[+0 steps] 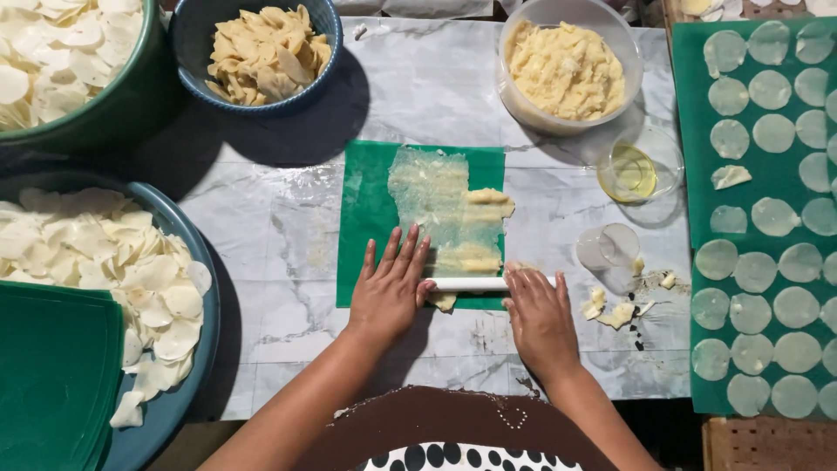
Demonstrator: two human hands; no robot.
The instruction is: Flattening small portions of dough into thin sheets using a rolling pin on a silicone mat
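**Both palms flat on a white rolling pin over thin dough**

A slim white rolling pin (466, 283) lies crosswise at the near edge of a green mat (366, 209) in the middle of the marble-patterned table (270, 235). The left hand (390, 292) presses on its left end, fingers spread and flat, gripping nothing; the right hand (539, 316) lies open, palm down, over its right end. Just beyond the pin, a translucent dough sheet (432, 196) with thicker yellowish lumps covers the mat. To the right stand a tipped clear cup (608, 247), dough scraps (619, 312) and a glass bowl of oil (636, 167). A clear tub of dough (567, 70) sits behind. Far right, a green sheet (697, 174) carries rows of pale discs (772, 216). On the left, bowls hold white chips (105, 262).
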